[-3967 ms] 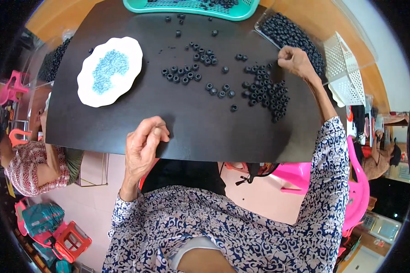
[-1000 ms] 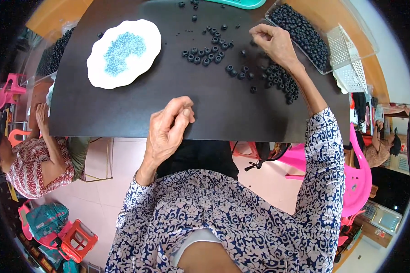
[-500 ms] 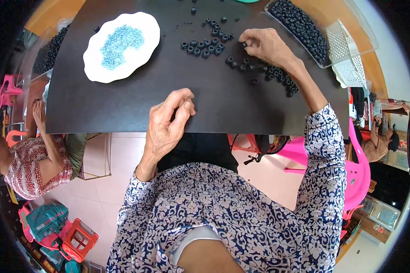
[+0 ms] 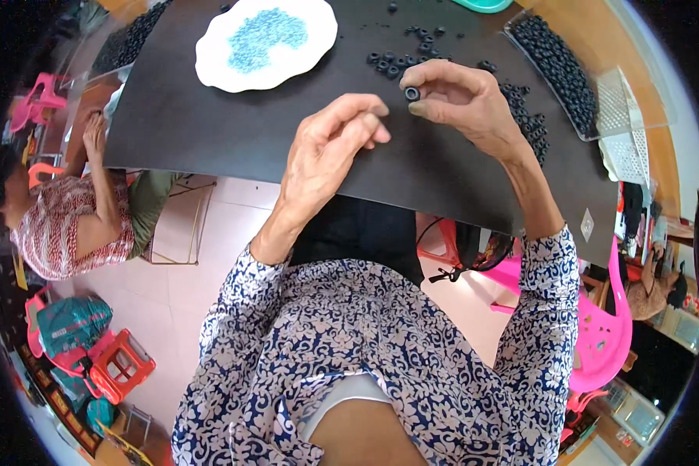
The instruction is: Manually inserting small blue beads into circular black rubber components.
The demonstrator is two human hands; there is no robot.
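Note:
Between the thumb and forefinger of my right hand [image 4: 478, 105] is a small black ring-shaped piece [image 4: 412, 94], its hole facing up toward me. My left hand [image 4: 322, 151] is raised just left of it over the table's near edge, thumb and fingers pinched together; whether anything tiny sits in them I cannot make out. Loose black pieces [image 4: 392, 64] lie scattered beyond my right hand, and a further pile [image 4: 534, 128] is partly hidden by my right wrist. To the far left a white scalloped plate [image 4: 318, 58] bears a heap of tiny light-blue bits [image 4: 248, 46].
A clear bin of black pieces [image 4: 555, 74] stands at the right of the dark table [image 4: 217, 132], beside a white perforated basket [image 4: 625, 128]. A green dish [image 4: 483, 5] shows at the top. Another person [image 4: 74, 225] sits at left; a pink chair [image 4: 602, 334] is at right.
My right hand has drawn back from the scattered pieces toward me, bringing the black piece. My left hand has moved right and forward, nearer to it. The view has shifted, tilting the table.

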